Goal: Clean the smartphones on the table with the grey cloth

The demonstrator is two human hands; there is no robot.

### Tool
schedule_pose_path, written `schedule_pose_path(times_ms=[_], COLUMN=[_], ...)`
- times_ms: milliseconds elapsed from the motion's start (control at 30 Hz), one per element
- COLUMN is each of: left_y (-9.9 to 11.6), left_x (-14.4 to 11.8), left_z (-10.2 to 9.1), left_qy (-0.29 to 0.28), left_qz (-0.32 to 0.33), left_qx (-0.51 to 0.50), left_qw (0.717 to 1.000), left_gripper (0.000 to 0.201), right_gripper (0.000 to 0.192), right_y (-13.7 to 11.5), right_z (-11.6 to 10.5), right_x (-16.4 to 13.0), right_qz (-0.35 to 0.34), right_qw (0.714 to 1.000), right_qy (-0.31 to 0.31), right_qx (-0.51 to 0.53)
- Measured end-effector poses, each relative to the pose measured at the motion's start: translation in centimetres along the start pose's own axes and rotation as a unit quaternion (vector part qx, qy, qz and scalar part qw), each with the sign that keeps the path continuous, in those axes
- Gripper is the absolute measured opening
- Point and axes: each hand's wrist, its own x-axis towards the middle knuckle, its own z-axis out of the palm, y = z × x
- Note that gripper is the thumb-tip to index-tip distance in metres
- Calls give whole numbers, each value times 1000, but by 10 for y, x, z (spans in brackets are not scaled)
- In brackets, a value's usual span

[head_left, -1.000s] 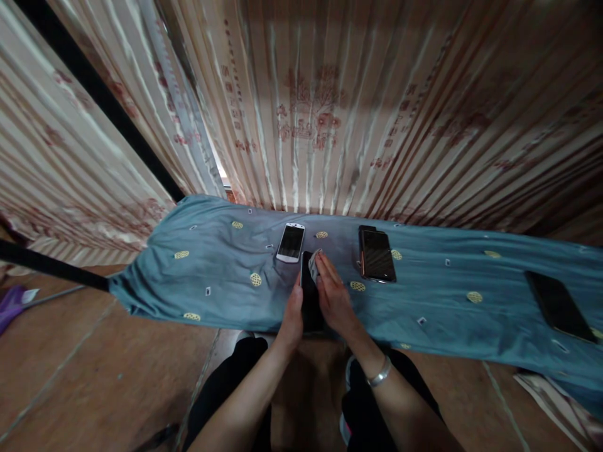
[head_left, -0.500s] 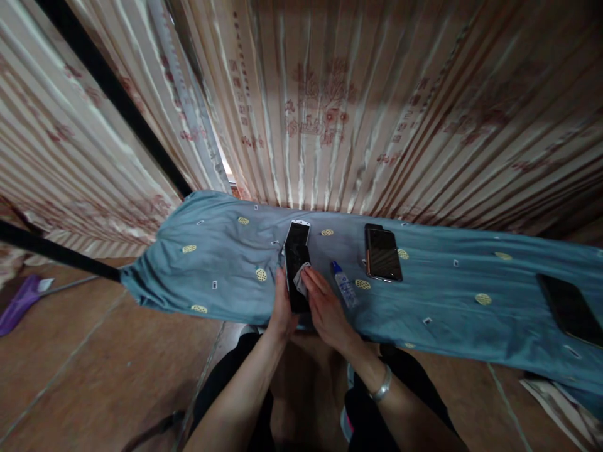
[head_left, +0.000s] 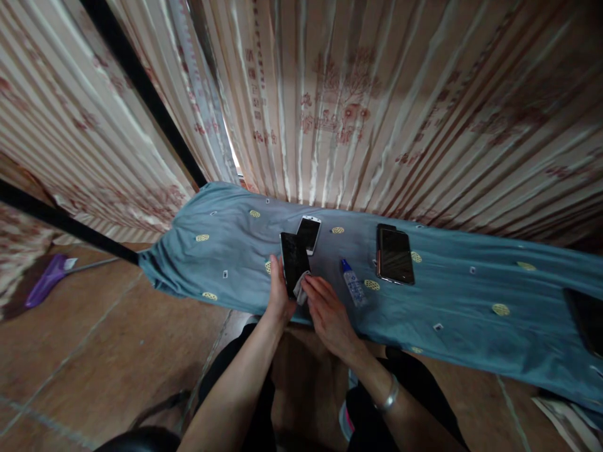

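My left hand (head_left: 279, 294) grips a dark smartphone (head_left: 293, 256) along its left and lower edges, tilted above the cloth. Pinched in the fingers of my right hand (head_left: 328, 312) is a small grey wiping cloth (head_left: 302, 288), pressed to the phone's lower right edge. Behind the held phone lies a white smartphone (head_left: 309, 233), partly covered by it. A clear spray bottle with a blue cap (head_left: 353, 284) rests to the right of my right hand. Further right, a dark phone (head_left: 396, 254) overlaps another one under it.
A teal patterned sheet (head_left: 452, 298) covers the long narrow surface. Another black phone (head_left: 585, 320) lies at its right end. Pleated curtains (head_left: 282, 125) hang behind. Black poles (head_left: 146, 94) rise at the left, and a purple broom (head_left: 47, 279) is on the floor.
The held phone has turned, its top now leaning left, showing more of the white phone. The wiping cloth has moved from the screen to the lower right edge. The view has shifted slightly.
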Motion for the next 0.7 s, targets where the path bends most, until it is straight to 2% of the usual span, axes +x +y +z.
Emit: schedule_pose_path(times_ms=[333, 700], left_y=[-4, -2], left_x=[5, -8], left_z=[-6, 4], left_qy=[-30, -8], left_qz=[-31, -37], left_qx=[1, 10], left_qw=[999, 999], left_gripper=[71, 70], right_gripper=[55, 60], right_y=[-2, -16], right_z=[-2, 0], right_x=[3, 3], right_qz=[-10, -58], right_qw=[1000, 998], right_qy=[1, 4], right_qx=[8, 38])
